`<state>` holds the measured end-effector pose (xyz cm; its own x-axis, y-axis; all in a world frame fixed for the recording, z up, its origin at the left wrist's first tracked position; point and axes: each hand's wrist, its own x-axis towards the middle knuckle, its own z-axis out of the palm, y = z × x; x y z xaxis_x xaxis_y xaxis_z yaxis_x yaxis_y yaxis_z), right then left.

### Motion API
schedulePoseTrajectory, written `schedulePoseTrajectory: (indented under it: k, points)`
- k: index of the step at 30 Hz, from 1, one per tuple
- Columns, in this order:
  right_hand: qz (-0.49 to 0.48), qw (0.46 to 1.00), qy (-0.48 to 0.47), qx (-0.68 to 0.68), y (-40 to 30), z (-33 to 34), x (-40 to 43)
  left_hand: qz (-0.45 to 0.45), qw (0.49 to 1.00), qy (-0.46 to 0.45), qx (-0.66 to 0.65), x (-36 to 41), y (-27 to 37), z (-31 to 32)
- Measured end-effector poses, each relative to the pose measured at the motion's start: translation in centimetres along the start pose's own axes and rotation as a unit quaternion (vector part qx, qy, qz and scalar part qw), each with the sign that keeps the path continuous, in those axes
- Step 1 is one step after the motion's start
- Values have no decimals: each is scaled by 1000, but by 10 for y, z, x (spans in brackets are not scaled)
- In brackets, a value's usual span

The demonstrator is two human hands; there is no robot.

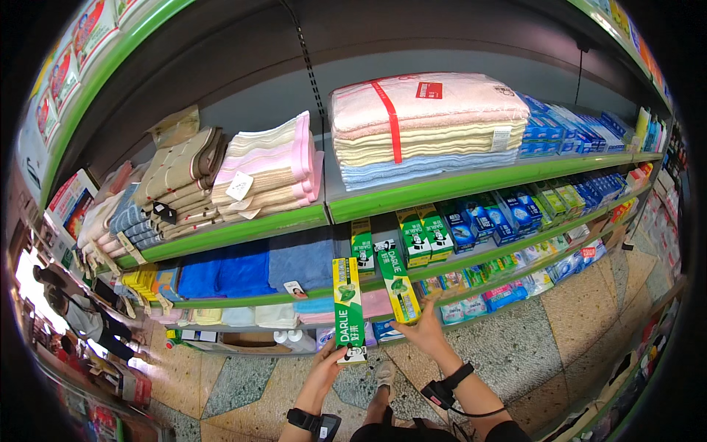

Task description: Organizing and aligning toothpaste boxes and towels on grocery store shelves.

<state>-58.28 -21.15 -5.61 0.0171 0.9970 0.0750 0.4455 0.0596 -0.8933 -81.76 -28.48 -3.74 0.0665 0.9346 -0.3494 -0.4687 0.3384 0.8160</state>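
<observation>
My left hand (327,362) grips the lower end of a green and yellow Darlie toothpaste box (348,315), which stands nearly upright before the shelves. In my right hand (424,330), thumb and fingers hold the yellow lower end of a second Darlie toothpaste box (396,282), tilted with its far end at the middle shelf. Just beyond the two boxes, a green Darlie box (362,246) lies on that shelf. To its right are stacked green Darlie boxes (415,238). Both my wrists wear black straps with small devices.
Folded striped towels (268,166) and a wrapped towel stack (428,132) sit on the upper shelf, behind its green edge (442,188). Blue towels (226,276) lie on the middle shelf at left. Packets (505,295) fill the lower shelf. Several people (83,320) are at far left.
</observation>
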Motion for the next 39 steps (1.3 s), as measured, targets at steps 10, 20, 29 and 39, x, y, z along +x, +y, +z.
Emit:
schedulePoseTrajectory:
  k: [10,20,29,39]
  points:
    - [-63,996,63,-33,3,25,44,35,999,-17,10,93,52,22]
    - [-9,973,35,-227,-9,37,96,89,995,4,-54,172,54,37]
    - [-127,964,123,-198,3,55,118,68,997,15,26,212,38,28]
    - [-68,980,56,-179,4,54,121,37,999,-4,11,209,23,26]
